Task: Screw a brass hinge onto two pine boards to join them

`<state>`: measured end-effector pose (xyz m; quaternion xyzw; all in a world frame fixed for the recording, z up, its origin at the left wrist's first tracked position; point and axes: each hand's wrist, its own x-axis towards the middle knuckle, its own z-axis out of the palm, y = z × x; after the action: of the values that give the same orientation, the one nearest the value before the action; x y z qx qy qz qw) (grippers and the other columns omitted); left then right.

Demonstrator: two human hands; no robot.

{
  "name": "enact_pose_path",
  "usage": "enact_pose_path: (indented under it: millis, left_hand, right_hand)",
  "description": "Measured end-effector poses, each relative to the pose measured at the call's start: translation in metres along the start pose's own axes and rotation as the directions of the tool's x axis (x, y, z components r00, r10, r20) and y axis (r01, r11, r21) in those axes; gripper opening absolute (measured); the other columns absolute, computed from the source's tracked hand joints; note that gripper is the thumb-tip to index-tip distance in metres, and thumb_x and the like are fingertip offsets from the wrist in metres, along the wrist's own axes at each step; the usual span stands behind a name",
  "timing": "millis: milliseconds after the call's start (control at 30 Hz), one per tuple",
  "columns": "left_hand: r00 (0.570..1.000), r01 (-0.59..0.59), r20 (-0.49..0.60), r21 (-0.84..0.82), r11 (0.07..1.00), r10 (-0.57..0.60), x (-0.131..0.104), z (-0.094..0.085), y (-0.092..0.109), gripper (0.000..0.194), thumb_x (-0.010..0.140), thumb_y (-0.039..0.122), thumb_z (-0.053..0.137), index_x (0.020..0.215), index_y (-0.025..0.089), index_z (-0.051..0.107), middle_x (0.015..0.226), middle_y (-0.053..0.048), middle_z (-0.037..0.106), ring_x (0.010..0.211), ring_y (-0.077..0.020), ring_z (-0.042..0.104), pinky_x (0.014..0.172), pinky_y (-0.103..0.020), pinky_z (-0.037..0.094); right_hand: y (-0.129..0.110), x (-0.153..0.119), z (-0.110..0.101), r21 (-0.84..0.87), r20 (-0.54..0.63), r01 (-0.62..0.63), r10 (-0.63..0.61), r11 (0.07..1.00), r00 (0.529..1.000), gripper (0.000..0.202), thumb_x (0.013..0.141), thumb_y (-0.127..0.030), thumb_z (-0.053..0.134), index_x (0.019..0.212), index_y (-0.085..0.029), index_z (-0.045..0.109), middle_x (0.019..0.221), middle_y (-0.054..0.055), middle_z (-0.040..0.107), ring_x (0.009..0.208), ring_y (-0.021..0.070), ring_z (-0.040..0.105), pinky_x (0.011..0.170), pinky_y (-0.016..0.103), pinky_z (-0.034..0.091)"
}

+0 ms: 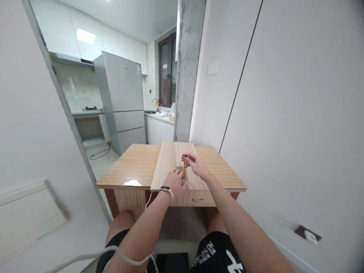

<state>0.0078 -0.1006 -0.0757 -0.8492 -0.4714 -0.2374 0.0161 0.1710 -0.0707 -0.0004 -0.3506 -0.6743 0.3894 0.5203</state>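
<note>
Two pale wooden boards point(167, 159) lie side by side on the table with a thin seam between them. A brass-coloured hinge point(185, 176) lies on the boards near that seam, partly hidden by my fingers. My left hand point(174, 182), wearing a wristband, presses its closed fingertips on the hinge from the left. In my right hand point(196, 165) a short screwdriver with a yellow and black handle point(185, 160) is pinched, upright over the hinge. Its tip is too small to make out.
The boards rest across a striped wooden table point(127, 167) with a drawer point(196, 199) in front. A white cable point(125, 256) crosses my lap. A white wall point(278, 113) stands close on the right. Beyond are a grey fridge point(127, 87) and a kitchen sink point(150, 112).
</note>
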Motion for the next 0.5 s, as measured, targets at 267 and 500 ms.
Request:
enact_pose_path:
  millis: [267, 500]
  left_hand:
    - [1.000, 0.012, 0.014, 0.006, 1.000, -0.012, -0.0005, -0.0022, 0.0017, 0.042, 0.091, 0.042, 0.056, 0.127, 0.021, 0.060, 0.130, -0.014, 0.060, 0.123, -0.0330, 0.050, 0.103, -0.048, 0.043]
    - [1.000, 0.010, 0.003, -0.010, 1.000, -0.010, 0.0001, -0.0008, 0.0009, 0.040, 0.091, 0.041, 0.057, 0.125, 0.021, 0.061, 0.129, -0.014, 0.061, 0.122, -0.0323, 0.051, 0.103, -0.048, 0.043]
  right_hand:
    - [0.0042, 0.0049, 0.0015, -0.087, -0.144, -0.033, 0.020, 0.996, 0.989, 0.031, 0.081, -0.044, 0.073, 0.100, -0.020, 0.068, 0.100, 0.009, 0.075, 0.092, 0.0226, 0.072, 0.067, 0.034, 0.062]
    - [0.0067, 0.0034, 0.0067, -0.177, -0.240, -0.028, -0.015, 0.984, 0.971, 0.029, 0.079, -0.045, 0.074, 0.093, -0.021, 0.063, 0.099, 0.009, 0.075, 0.091, 0.0223, 0.072, 0.065, 0.032, 0.062]
